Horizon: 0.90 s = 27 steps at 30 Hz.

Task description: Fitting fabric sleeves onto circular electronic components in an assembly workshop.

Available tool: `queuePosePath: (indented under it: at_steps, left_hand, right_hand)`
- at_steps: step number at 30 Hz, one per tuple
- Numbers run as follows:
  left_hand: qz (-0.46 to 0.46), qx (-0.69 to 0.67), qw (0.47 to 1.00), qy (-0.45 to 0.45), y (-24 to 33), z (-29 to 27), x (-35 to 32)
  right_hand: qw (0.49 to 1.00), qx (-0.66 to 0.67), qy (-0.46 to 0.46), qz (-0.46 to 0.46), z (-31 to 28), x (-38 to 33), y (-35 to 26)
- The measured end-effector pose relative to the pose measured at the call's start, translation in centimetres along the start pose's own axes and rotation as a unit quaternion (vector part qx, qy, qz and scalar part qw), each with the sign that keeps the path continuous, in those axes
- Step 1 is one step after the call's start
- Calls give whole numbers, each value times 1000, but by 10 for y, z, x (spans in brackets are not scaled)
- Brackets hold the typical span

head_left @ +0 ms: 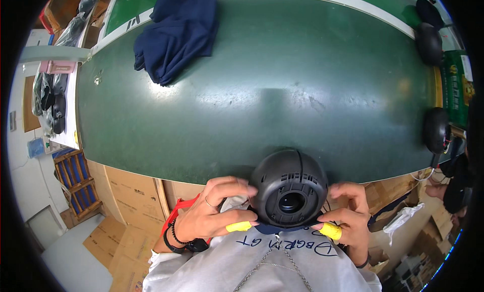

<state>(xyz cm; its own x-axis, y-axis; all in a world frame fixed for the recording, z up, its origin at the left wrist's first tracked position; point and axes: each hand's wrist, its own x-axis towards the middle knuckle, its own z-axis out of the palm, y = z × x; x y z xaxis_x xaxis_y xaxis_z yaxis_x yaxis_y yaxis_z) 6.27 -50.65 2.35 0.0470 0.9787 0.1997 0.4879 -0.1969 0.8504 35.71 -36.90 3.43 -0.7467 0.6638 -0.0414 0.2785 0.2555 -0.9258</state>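
Observation:
A black, rounded plastic housing [270, 183] with a seam, slots and a round dark opening rests between my hands at the near edge of the green table, close to my chest. My left hand [222, 206] grips its left side, fingertips on the shell and yellow-taped thumb at the lower edge. On the opposite side, my right hand [350, 216] has its yellow-taped thumb against the lower right edge; its bent index finger is smeared by motion beside the shell. What lies under the housing is hidden.
Dark blue cloth [176, 40] lies at the table's far left. Similar black rounded pieces [436, 130] stand along the right edge, near a green box [455, 90]. Cardboard [133, 191] stands below the table at left. Another person's arm [437, 192] shows at far right.

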Motion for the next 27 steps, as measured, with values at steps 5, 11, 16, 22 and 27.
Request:
queuePosePath:
  at_steps: [5, 11, 16, 22, 27]
  left_hand:
    - [-15, -65, 998, 7, -12, 4, 8]
    - [-13, -91, 996, 15, -27, 9, 9]
    - [-20, -169, 983, 64, -36, 16, 18]
    - [-57, -270, 960, 51, -42, 20, 23]
    - [-51, -234, 964, 116, -43, 27, 30]
  right_hand:
    - [995, 86, 51, 11, 1, 4, 19]
    - [997, 66, 19, -19, -8, 10, 34]
    - [994, 99, 33, -39, -9, 20, 38]
    - [984, 173, 48, 24, -2, 24, 39]
    - [970, 206, 128, 36, 11, 29, 44]
